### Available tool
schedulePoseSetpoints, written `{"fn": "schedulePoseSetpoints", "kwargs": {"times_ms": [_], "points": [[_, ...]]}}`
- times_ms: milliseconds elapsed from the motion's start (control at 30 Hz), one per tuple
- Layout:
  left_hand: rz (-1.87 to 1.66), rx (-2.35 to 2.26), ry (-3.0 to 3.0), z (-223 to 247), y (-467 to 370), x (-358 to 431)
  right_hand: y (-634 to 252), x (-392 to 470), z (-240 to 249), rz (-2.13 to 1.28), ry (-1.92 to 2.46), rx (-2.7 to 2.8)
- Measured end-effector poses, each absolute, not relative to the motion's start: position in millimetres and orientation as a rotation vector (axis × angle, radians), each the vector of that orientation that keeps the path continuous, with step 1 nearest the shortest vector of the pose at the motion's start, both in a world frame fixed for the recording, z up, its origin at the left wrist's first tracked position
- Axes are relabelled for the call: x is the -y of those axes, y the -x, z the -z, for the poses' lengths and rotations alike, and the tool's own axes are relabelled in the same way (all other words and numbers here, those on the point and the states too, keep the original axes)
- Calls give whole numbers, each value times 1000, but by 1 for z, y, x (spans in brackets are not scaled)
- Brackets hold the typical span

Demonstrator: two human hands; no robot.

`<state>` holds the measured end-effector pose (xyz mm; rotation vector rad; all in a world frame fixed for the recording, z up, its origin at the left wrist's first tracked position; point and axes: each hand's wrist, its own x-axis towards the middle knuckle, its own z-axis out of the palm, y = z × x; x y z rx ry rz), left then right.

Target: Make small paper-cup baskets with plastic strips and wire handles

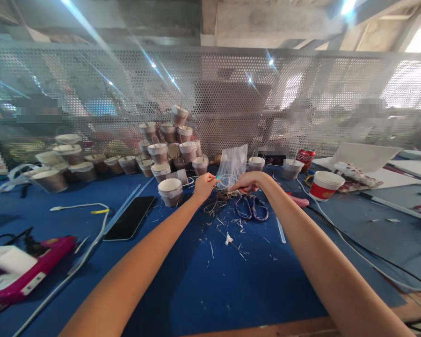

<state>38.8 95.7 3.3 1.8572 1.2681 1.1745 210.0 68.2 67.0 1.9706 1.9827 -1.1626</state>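
Just below and between the fingers of both hands, one tangle of thin brown strands [222, 195] on the blue surface [196, 290]. Left hand [204, 186] curled, fingers drawn together toward the tips — cannot tell whether closed on anything. Right hand [247, 180] bent down at the tangle's right side; finger gap and any hold hidden, so cannot tell. Behind, one sheaf of clear strips [233, 159]; in front, two patterned blue loops [252, 208]. Leftward, one pale-rimmed cup [170, 193] and one phone [129, 218]; rightward, one red-and-white cup [325, 186] — and one red can [306, 159].
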Motion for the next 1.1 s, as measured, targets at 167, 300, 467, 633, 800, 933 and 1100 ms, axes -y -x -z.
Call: {"fn": "schedulePoseSetpoints", "kwargs": {"times_ms": [167, 300, 467, 633, 800, 933, 1100], "points": [[-1198, -1250, -1787, -1, -39, -98, -211, -71, -67, 1139, -1948, -2003], [-1212, -1204, -1775, -5, -41, -95, -209, -70, -69, 1107, -1936, -2010], [-1253, -1165, -1810, -14, -39, -94, -207, -69, -70, 1083, -1929, -2046], [-1371, -1108, -1819, -20, -38, -100, -206, -66, -72, 1059, -1909, -2110], [-1366, -1018, -1725, -22, -39, -102, -204, -61, -73, 1065, -1863, -2117], [-1277, -971, -1625, -25, -39, -99, -206, -64, -72, 1071, -1842, -2141], [-1207, -903, -1634, -31, -38, -98, -207, -67, -70, 1043, -1831, -2207]]}}
